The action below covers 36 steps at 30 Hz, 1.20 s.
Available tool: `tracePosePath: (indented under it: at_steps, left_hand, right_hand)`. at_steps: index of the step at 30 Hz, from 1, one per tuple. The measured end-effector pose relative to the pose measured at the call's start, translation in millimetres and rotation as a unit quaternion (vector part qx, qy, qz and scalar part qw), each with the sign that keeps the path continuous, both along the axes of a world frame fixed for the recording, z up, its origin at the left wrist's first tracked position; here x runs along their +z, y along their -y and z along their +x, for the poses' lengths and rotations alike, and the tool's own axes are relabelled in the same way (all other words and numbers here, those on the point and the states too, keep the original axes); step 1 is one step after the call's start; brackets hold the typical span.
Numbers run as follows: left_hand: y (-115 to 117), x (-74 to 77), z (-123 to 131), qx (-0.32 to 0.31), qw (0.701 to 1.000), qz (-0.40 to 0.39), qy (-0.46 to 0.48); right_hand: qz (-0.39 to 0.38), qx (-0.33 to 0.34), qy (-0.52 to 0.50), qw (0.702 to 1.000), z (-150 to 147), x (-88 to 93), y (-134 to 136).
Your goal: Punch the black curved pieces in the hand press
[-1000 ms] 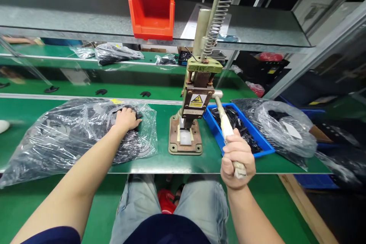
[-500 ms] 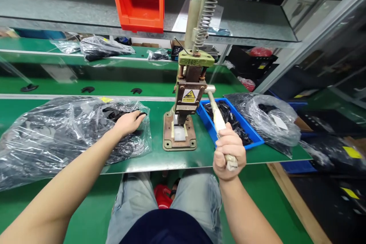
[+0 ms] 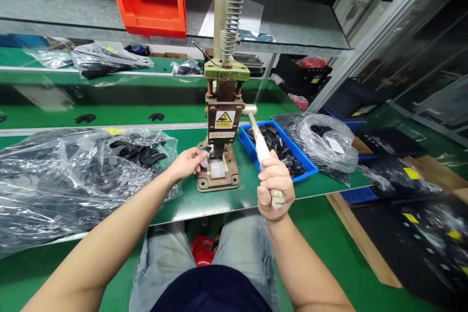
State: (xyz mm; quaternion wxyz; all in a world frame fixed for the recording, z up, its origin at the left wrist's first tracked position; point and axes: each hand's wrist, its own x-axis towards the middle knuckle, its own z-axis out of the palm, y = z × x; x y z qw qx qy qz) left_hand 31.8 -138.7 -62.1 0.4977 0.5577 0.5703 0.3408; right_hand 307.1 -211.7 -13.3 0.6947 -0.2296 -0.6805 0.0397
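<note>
A hand-lever press (image 3: 224, 92) with a tall spring and a yellow warning label stands on the green bench. My right hand (image 3: 275, 186) is wrapped around its tape-covered lever (image 3: 259, 142), which slants down toward me. At the left side of the press base, my left hand (image 3: 185, 163) pinches a small black plastic part (image 3: 205, 149), mostly hidden by the fingers. A pale block (image 3: 217, 169) sits on the base below the ram. Left of the press lies an open clear plastic bag (image 3: 66, 180), with curved black pieces (image 3: 141, 148) in its mouth.
To the right is a blue tray (image 3: 310, 173) filled with black parts, beside another plastic bag (image 3: 325, 141). A red bin (image 3: 155, 24) rests on the shelf above. Single curved black pieces (image 3: 156, 116) lie on the strip behind the bench.
My left hand has moved right, from the bag's mouth to the press base, carrying a black part. My right hand keeps its grip on the lever. The view has shifted right.
</note>
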Motion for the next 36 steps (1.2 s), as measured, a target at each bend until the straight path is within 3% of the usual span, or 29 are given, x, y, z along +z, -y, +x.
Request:
tracePosePath:
  at_steps: [8, 17, 27, 33, 36]
  left_hand:
    - [-15, -10.3, 16, -0.034, 0.999, -0.032, -0.017]
    - [-26, -0.3, 20, -0.054, 0.996, -0.069, -0.029]
    - [-30, 7.6, 31, -0.021, 0.990, -0.136, -0.044]
    - [-2, -7.3, 19, -0.054, 0.997, 0.009, 0.048]
    - [12, -11.0, -16, -0.072, 0.992, 0.101, -0.022]
  right_hand:
    - [-0.009, -0.010, 0.016, 1.000, 3, -3.3, 1]
    - [-0.020, -0.013, -0.005, 1.000, 0, -5.8, 2]
    - [0.009, -0.008, -0.031, 0.999, -3, -8.3, -3]
    - [0.016, 0.006, 0.010, 1.000, 7, -5.0, -5]
    - [0.021, 0.011, 0.011, 1.000, 8, -5.3, -6]
